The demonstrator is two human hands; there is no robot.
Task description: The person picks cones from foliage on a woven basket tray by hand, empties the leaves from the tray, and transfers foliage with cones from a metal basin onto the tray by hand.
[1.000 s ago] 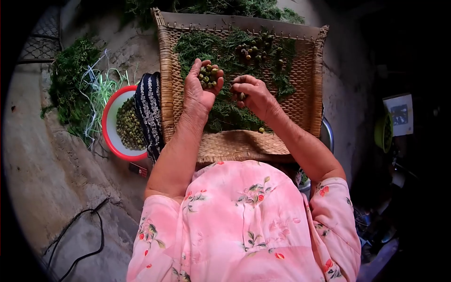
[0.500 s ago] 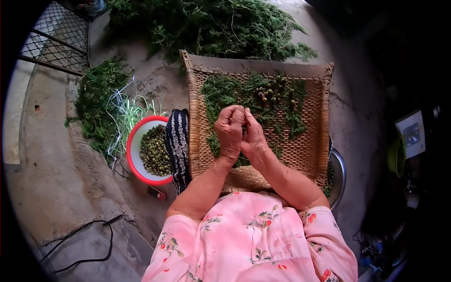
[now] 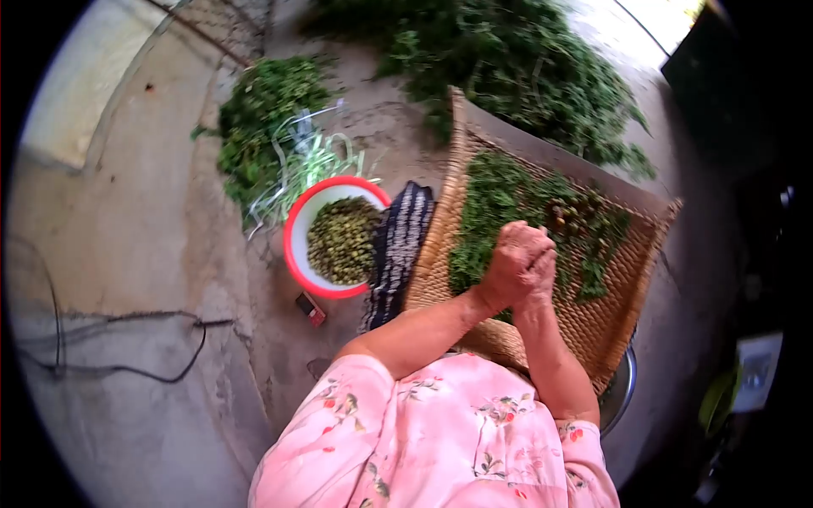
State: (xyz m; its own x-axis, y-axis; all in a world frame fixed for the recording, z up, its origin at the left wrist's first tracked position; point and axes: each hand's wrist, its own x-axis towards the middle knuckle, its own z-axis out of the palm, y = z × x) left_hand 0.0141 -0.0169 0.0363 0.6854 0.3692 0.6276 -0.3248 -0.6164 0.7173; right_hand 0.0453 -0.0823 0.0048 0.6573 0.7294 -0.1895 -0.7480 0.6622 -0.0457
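My left hand point(image 3: 511, 264) is closed and pressed against my right hand point(image 3: 539, 273), above the woven tray point(image 3: 627, 334). The fingers of both hands are curled together, and what lies inside them is hidden. Under and around them, green sprigs point(image 3: 487, 199) are spread on the tray. Beyond my hands, some small round fruits point(image 3: 566, 213) rest among the sprigs. To the left stands a white bowl with a red rim point(image 3: 298, 269), holding many small green fruits point(image 3: 343, 241). A dark patterned cloth point(image 3: 401, 245) lies between the bowl and the tray.
A large heap of green branches point(image 3: 517, 68) lies beyond the tray. More greenery point(image 3: 262, 110) and pale plastic strips point(image 3: 313, 173) are at the upper left. A small red and black box point(image 3: 311, 310) is below the bowl. A black cable point(image 3: 127, 370) crosses the floor; a metal basin point(image 3: 627, 389) stands right.
My hands, apart a second ago with green fruits in the left palm, have come together and closed. The view has turned, and the bowl and tray appear farther right and tilted.
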